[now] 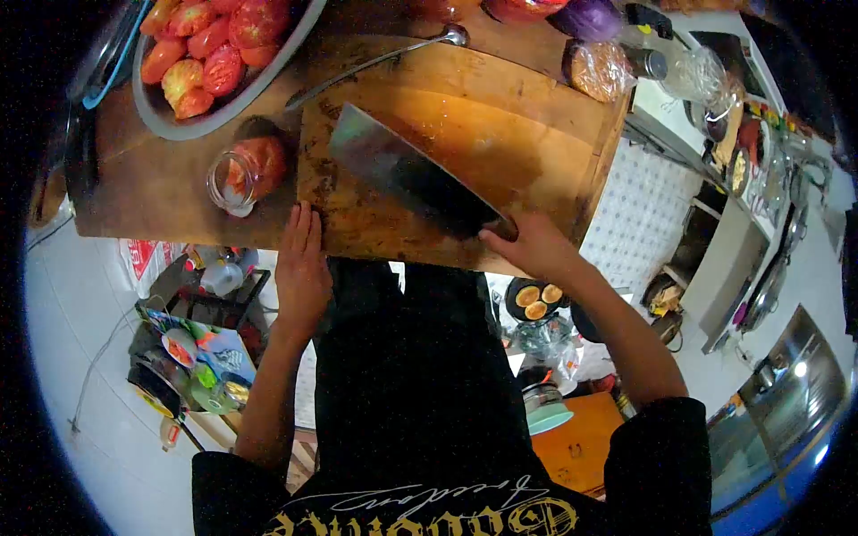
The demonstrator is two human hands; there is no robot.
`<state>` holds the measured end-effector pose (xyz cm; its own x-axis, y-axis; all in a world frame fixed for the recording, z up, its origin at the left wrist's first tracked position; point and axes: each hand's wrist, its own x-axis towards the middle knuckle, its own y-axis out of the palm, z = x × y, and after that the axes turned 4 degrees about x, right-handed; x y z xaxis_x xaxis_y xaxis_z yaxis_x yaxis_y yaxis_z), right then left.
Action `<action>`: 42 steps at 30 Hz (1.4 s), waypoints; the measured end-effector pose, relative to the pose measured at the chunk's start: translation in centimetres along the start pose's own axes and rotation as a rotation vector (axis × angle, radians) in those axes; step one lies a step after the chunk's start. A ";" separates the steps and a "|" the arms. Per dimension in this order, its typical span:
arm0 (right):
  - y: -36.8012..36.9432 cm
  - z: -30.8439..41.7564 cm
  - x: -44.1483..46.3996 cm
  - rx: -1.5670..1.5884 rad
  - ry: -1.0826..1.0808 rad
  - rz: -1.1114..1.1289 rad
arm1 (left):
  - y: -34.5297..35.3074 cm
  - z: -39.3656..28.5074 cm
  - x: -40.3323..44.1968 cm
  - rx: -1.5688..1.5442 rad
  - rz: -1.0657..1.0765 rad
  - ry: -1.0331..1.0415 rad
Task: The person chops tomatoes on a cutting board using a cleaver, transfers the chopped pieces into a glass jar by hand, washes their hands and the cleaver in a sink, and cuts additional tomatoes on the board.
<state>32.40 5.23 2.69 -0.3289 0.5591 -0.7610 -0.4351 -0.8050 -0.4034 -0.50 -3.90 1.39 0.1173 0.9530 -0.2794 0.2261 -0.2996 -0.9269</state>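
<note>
My right hand (536, 248) is closed round the handle of a broad cleaver (402, 170). The dark blade slants up to the left over a wet wooden cutting board (536, 116). My left hand (304, 263) rests at the board's near left edge, fingers stretched out with nothing in them. Just left of those fingers lies a glass jar (248, 174) with red, tomato-like contents. A long-handled spoon (384, 64) lies across the board's far left corner. Peeled or cut tomatoes (210, 45) fill a large grey-rimmed bowl (183, 131) at the far left.
At the far right of the table (116, 188) are a purple onion-like item (587, 20) and a plastic-wrapped bundle (601, 71). A counter (733, 232) with dishes stands to the right. Below the table is a pan (536, 299) with several round cakes.
</note>
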 end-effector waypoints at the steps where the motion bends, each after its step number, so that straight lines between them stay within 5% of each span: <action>1: -1.4 0.9 0.0 0.056 -0.060 0.011 | 0.4 0.3 0.0 0.014 -0.039 0.022; 4: -3.1 2.1 0.4 0.016 -0.242 0.003 | 0.3 0.0 -0.1 0.027 -0.081 0.015; 6: -5.8 4.3 -0.4 -0.127 -0.155 0.135 | 0.4 -0.1 0.2 0.033 -0.105 -0.009; 10: -9.4 3.4 -0.9 -0.271 -0.407 -0.102 | 0.7 0.1 0.1 0.038 -0.077 -0.043; 13: -11.6 2.3 1.6 -0.631 -0.478 -0.232 | 0.8 0.2 -0.1 0.028 -0.065 -0.016; 15: -11.8 1.6 3.3 -0.967 -0.308 -0.235 | 0.8 0.2 -0.2 0.014 -0.040 -0.027; 20: -8.4 -1.1 3.8 -0.863 -0.599 -0.412 | 1.0 0.2 -0.2 0.009 -0.088 -0.016; 30: -1.4 -3.6 -3.6 -0.599 -0.323 -0.359 | -1.4 -0.7 1.7 0.099 -0.106 0.060; 33: 0.0 -1.3 -7.2 -0.383 -0.110 -0.415 | -4.6 -2.1 6.4 -0.280 0.105 -0.106; 35: 2.0 -1.7 -8.6 -0.248 -0.002 -0.555 | -5.1 -2.3 10.8 -0.033 -0.249 0.145; 38: 4.0 -0.9 -9.2 -0.026 0.267 -0.807 | -4.7 -2.0 15.4 0.114 -0.405 0.140; 40: 5.0 0.0 -8.5 0.071 0.379 -0.884 | -3.6 -0.9 17.2 0.120 -0.398 0.207; 42: 7.1 -0.1 -7.2 -0.008 0.384 -0.938 | -4.0 -0.9 18.1 0.211 -0.122 0.059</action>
<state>31.71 -4.55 5.26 0.4351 0.8659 -0.2468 -0.3729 -0.0762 -0.9247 1.64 14.53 0.24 0.1593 0.9753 -0.1530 0.0353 -0.1605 -0.9864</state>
